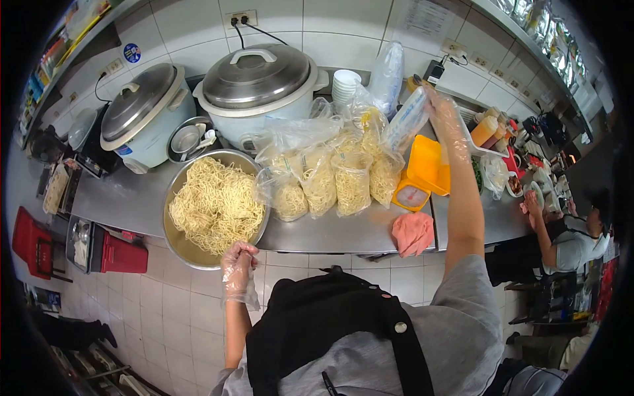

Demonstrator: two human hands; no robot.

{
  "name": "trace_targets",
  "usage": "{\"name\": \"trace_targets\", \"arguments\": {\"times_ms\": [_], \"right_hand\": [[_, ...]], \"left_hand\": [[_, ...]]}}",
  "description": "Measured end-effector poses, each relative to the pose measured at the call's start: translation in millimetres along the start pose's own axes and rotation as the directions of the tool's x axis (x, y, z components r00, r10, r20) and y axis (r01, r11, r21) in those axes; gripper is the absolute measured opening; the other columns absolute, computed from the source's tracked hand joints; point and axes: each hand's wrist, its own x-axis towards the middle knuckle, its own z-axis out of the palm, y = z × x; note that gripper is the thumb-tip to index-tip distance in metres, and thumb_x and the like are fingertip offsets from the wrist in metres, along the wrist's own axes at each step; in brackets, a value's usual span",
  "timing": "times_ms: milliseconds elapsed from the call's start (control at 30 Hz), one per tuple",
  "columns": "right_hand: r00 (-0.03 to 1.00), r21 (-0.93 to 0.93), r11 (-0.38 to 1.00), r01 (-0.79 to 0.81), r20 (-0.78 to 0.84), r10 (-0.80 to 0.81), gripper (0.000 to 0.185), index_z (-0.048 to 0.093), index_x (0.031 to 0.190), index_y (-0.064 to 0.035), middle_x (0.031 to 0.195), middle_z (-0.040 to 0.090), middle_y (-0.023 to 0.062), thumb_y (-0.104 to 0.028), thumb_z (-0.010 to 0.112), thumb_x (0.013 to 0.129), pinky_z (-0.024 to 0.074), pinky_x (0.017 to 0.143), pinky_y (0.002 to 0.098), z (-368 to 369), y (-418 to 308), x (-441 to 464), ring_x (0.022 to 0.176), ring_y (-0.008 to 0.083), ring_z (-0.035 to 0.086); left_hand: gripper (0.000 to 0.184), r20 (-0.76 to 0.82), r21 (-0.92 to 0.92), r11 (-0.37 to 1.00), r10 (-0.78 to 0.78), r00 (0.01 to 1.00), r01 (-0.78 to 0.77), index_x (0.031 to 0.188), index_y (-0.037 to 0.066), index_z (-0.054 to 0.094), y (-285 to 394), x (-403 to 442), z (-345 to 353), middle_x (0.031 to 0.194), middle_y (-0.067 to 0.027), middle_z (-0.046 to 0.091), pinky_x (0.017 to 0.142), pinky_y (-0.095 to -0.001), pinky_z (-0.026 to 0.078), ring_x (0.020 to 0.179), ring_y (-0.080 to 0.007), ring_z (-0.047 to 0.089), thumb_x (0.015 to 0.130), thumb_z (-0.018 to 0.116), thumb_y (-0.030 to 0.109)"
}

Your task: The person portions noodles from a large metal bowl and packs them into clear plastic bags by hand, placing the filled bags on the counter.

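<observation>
My left hand point(239, 269), in a clear plastic glove, is closed in a loose fist beside the near rim of a large steel bowl point(173, 243). A heap of pale yellow noodles point(214, 204) fills the bowl. My right hand point(448, 122), gloved too, reaches far forward, its fingers closed at the top edge of a pack of clear plastic bags point(407, 122). Several filled bags of noodles point(351, 185) stand right of the bowl. Beside them is a kitchen scale point(411, 196) with a yellow-orange tray point(428, 165) tilted on it.
Two large rice cookers point(256, 82) point(146, 105) stand at the wall. White cups point(346, 86) are stacked behind the bags. A pink cloth point(413, 233) lies at the counter's front edge. Sauce bottles point(489, 129) are at the right, where another person point(574, 244) works.
</observation>
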Motion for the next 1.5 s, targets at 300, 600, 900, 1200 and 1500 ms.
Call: {"name": "trace_targets", "arguments": {"times_ms": [300, 600, 900, 1200, 1500], "right_hand": [[0.998, -0.464, 0.884, 0.053, 0.045, -0.036, 0.018, 0.071, 0.099, -0.0013, 0.096, 0.067, 0.0189, -0.012, 0.061, 0.089, 0.0502, 0.085, 0.0444, -30.1, 5.0, 18.6, 0.093, 0.0376, 0.063], [0.947, -0.481, 0.875, 0.051, -0.254, -0.195, 0.021, 0.069, 0.102, -0.0067, 0.093, 0.068, 0.0182, -0.022, 0.055, 0.097, 0.0522, 0.084, 0.0459, -61.6, -39.8, 41.9, 0.091, 0.0378, 0.065], [0.924, 0.169, 0.945, 0.28, -0.315, -0.217, 0.022, 0.065, 0.111, -0.0071, 0.091, 0.071, 0.0146, -0.024, 0.057, 0.099, 0.0521, 0.068, 0.0363, -86.5, -213.8, 59.5, 0.078, 0.031, 0.068], [0.958, 0.851, 0.446, -0.278, 0.276, 0.072, 0.027, 0.067, 0.116, -0.0108, 0.104, 0.067, -0.0018, -0.03, 0.066, 0.098, 0.0488, 0.08, 0.0235, -12.2, -337.3, 59.0, 0.094, 0.0075, 0.059], [0.949, 0.956, -0.087, -0.279, 0.289, 0.126, 0.062, 0.042, 0.148, -0.0066, 0.142, 0.05, 0.0099, -0.034, 0.066, 0.098, 0.0469, 0.099, 0.0351, 121.5, -422.5, -21.7, 0.124, 0.0201, 0.052]], "left_hand": [[0.02, 0.058, 0.03, 0.999, 0.043, 0.997, -0.045, 0.084, 0.005, 0.064, 7.4, 6.2, 17.1, 0.082, -0.0031, 0.066, 0.058, -0.0228, 0.046, 0.063, -0.0071, 0.056, 0.088, 0.047, -0.004], [0.02, 0.097, 0.255, 0.96, 0.096, 0.991, -0.118, 0.088, 0.003, 0.066, 11.7, -2.6, 12.0, 0.087, -0.0048, 0.068, 0.064, -0.0262, 0.052, 0.07, -0.0089, 0.06, 0.092, 0.049, -0.005], [0.027, 0.145, 0.604, 0.618, 0.535, 0.832, -0.503, 0.119, 0.006, 0.063, 60.0, -7.2, 17.5, 0.119, -0.0157, 0.063, 0.086, -0.0409, 0.054, 0.106, -0.0262, 0.063, 0.092, 0.066, 0.012], [0.109, 0.391, 0.472, 0.057, 0.881, 0.267, -0.88, 0.157, 0.024, 0.027, 102.2, 28.2, 37.7, 0.16, -0.0256, 0.019, 0.108, -0.0573, 0.041, 0.144, -0.05, 0.029, 0.068, 0.083, 0.053], [0.021, -0.341, 0.306, 0.682, 0.73, 0.593, -0.664, 0.103, -0.002, 0.065, 99.4, 40.1, -31.9, 0.1, -0.0089, 0.067, 0.087, -0.0296, 0.049, 0.095, -0.0172, 0.063, 0.085, 0.057, -0.007]]}}
